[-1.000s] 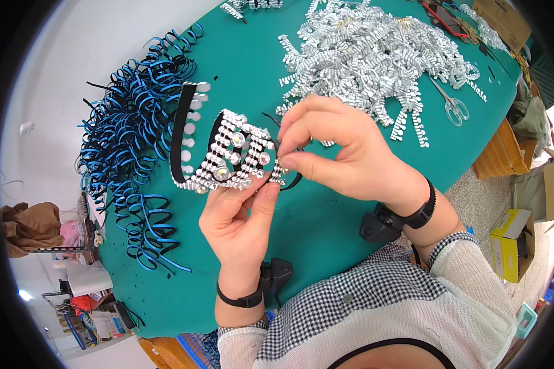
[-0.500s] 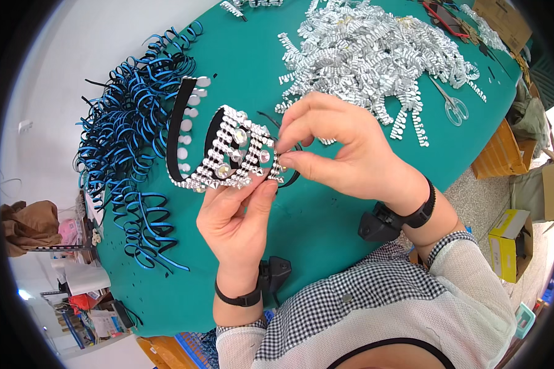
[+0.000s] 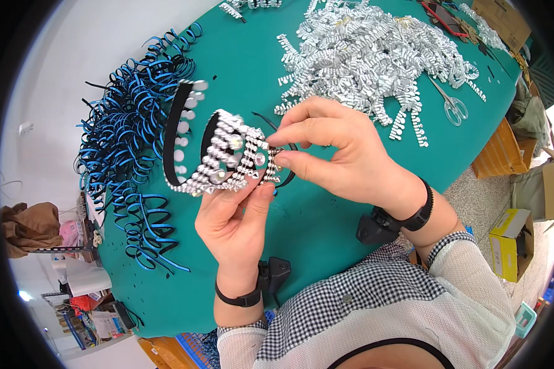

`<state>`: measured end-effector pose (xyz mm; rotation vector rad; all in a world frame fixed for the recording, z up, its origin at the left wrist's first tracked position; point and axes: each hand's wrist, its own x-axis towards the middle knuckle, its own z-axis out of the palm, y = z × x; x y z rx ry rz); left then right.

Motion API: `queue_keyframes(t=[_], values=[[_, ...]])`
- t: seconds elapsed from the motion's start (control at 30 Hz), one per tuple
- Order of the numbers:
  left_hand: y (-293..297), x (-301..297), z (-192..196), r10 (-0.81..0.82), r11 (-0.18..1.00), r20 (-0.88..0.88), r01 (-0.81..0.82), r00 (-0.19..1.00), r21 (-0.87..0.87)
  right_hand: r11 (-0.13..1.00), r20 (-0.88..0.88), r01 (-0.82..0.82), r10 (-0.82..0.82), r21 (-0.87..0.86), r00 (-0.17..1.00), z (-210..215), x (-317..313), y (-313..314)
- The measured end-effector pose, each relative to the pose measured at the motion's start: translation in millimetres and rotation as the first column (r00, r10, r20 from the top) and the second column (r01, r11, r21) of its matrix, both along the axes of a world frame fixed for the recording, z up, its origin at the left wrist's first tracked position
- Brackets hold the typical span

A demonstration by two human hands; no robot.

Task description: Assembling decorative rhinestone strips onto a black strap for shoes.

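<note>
My left hand pinches a coiled strip of silver beaded trim from below, between thumb and fingers. The trim has a black backing, raised silver studs and several large clear gems, and its loose end curls up to the left. At the trim's right end, my right hand has thumb and forefinger pinched against the beads. A thin dark curled strip passes behind that end, partly hidden by my right fingers. Both hands are held above the green table.
A heap of curly blue-and-black strips lies on the left of the green table. At the far right sit a pile of silver scalloped strips and scissors. Cardboard boxes and a yellow box stand beyond the right edge.
The trim has shifted slightly left and tilted in my left hand. My right hand has moved a little down and left, still pinching at the trim's end.
</note>
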<state>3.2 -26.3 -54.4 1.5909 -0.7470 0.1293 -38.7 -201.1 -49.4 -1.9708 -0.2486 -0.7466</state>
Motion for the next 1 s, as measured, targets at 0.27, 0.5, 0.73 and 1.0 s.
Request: queue_keyframes(t=[0.27, 0.5, 0.73, 1.0], values=[[2, 2, 0, 0.028, 0.996, 0.016, -0.03, 0.999, 0.081, 0.999, -0.005, -0.051, 0.051, 0.018, 0.999, 2, 0, -3], [1, 3, 1, 0.005, 0.996, 0.065, -0.011, 0.998, 0.087, 0.993, -0.014, -0.093, 0.095, 0.078, 0.995, 5, -1, 0], [2, 4, 1, 0.02, 0.996, 0.051, -0.024, 0.998, 0.085, 0.993, 0.176, -0.095, 0.105, -0.065, 0.979, 5, -4, 4], [1, 6, -3, -0.074, 0.997, 0.07, 0.072, 0.995, 0.029, 0.97, 0.038, -0.112, 0.106, 0.215, 0.994, 3, -4, 0]])
